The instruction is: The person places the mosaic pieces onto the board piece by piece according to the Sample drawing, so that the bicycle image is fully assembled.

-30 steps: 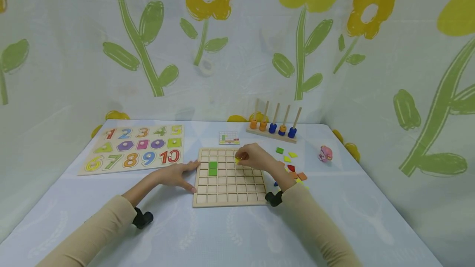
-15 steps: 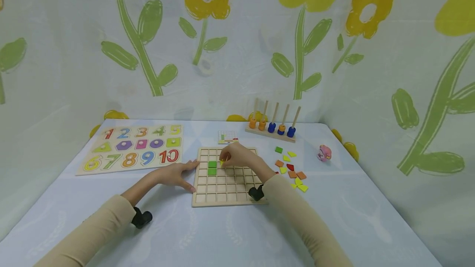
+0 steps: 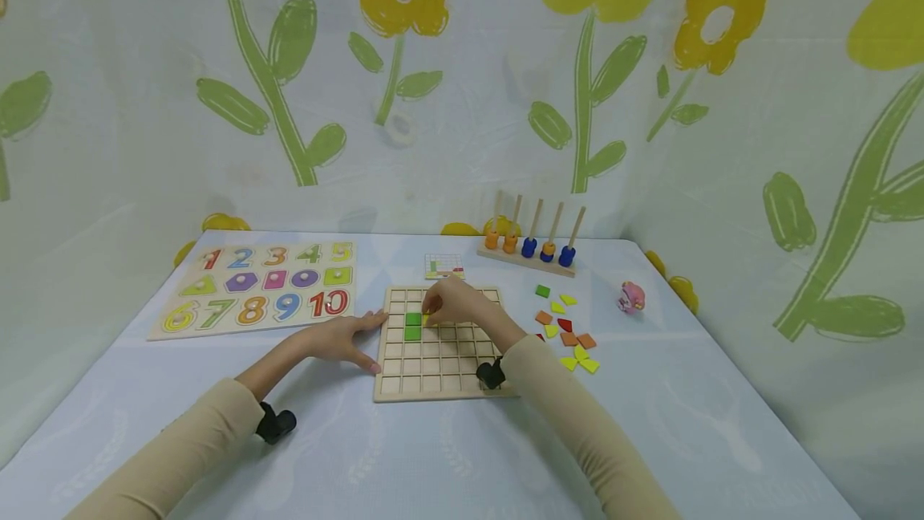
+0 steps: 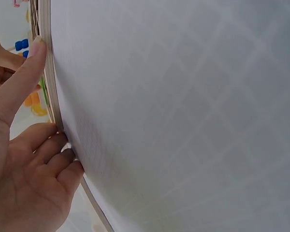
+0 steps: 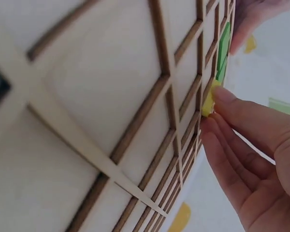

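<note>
A wooden grid board (image 3: 440, 383) lies on the table, with two green square tiles (image 3: 413, 333) set in neighbouring cells on its left side. My right hand (image 3: 455, 302) is over the board and pinches a small yellow tile (image 5: 209, 100) between thumb and fingers. That tile is at the cell just right of the upper green one; its exact shape is partly covered by the fingertips. My left hand (image 3: 336, 340) rests at the board's left edge, thumb and fingers spread apart and touching the rim. Behind the board lies a small pattern card (image 3: 443, 266).
Loose yellow, orange, red and green tiles (image 3: 568, 340) are scattered right of the board. A peg stand (image 3: 527, 260) with blue and orange beads stands behind. A number puzzle board (image 3: 253, 295) lies at left, a pink toy figure (image 3: 631, 298) at right.
My right hand has carried the yellow tile leftward across the board, to beside the green tiles. The left hand stays at the board's edge.
</note>
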The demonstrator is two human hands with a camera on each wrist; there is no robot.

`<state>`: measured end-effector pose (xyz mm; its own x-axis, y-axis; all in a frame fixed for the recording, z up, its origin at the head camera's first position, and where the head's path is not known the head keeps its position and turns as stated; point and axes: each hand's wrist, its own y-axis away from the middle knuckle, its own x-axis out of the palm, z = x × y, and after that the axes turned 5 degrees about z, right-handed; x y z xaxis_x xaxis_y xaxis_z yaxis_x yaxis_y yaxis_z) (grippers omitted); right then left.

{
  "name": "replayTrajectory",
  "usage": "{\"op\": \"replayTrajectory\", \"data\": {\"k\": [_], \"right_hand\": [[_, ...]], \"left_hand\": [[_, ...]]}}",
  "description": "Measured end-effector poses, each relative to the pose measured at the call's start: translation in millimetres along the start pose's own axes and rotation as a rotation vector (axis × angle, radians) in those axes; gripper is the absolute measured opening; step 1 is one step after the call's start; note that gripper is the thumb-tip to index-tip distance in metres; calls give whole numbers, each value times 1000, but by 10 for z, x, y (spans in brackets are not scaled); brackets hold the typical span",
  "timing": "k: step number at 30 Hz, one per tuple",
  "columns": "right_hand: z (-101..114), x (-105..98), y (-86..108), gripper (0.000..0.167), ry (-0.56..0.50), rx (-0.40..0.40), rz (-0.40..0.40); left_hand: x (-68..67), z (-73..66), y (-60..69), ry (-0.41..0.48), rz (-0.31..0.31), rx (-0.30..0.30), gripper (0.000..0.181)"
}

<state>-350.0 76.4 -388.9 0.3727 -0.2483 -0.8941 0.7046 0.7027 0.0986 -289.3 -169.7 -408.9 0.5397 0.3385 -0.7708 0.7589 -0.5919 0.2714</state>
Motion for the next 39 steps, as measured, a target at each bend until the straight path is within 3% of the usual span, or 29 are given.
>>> {"op": "replayTrajectory", "data": {"k": [7, 14, 19, 30, 39], "right_hand": [[9, 27, 4, 10, 9, 21, -40], [35, 33, 27, 8, -6, 48, -32], [40, 17, 94, 12, -11, 22, -37], [-8, -102, 437, 22, 11, 19, -112], [-239, -184, 812, 24, -11, 35, -206]], "left_hand": [[-2, 3, -2, 8, 6, -5, 101], [-4, 14, -7, 5, 4, -10, 101], [5, 23, -14, 7, 6, -13, 101], [4, 15, -7, 0, -2, -10, 101], [12, 29, -15, -5, -6, -1, 101]]}}
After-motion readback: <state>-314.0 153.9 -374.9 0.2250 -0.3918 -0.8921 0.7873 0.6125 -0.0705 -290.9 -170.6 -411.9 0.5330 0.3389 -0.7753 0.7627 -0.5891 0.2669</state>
